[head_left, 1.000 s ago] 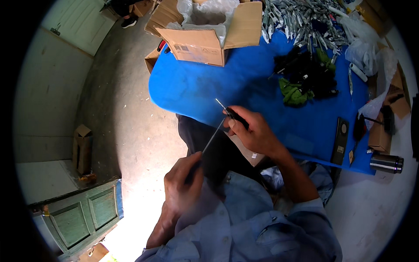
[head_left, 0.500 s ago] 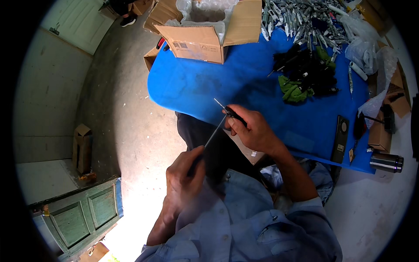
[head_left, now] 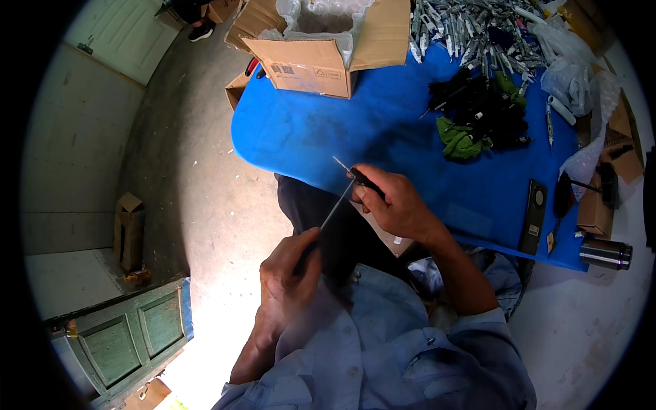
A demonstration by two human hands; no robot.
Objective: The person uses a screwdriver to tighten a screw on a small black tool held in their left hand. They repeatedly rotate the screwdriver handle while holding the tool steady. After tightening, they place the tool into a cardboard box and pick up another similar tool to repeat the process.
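Observation:
My left hand (head_left: 290,266) is closed around the dark end of a thin metal rod (head_left: 336,206), which slants up toward the other hand. Between the thumb and fingers of my right hand (head_left: 393,201) is a small black piece with a thin pale metal tip (head_left: 342,163). The rod's upper end meets or passes close by this black piece; whether they touch I cannot tell. Both hands are above my lap, at the near edge of the blue-covered table (head_left: 301,140). The fingers partly hide the held pieces.
An open cardboard box (head_left: 307,75) with plastic lining stands at the table's far side. To its right lie a heap of slim silvery sticks (head_left: 465,34) and a bundle of black and green pieces (head_left: 482,116). A metal cup (head_left: 605,253) is at the right edge, near a dark flat bar (head_left: 532,217).
The pale tip in my right hand has shifted very slightly to the left and down. My left hand and the rod stay almost in place.

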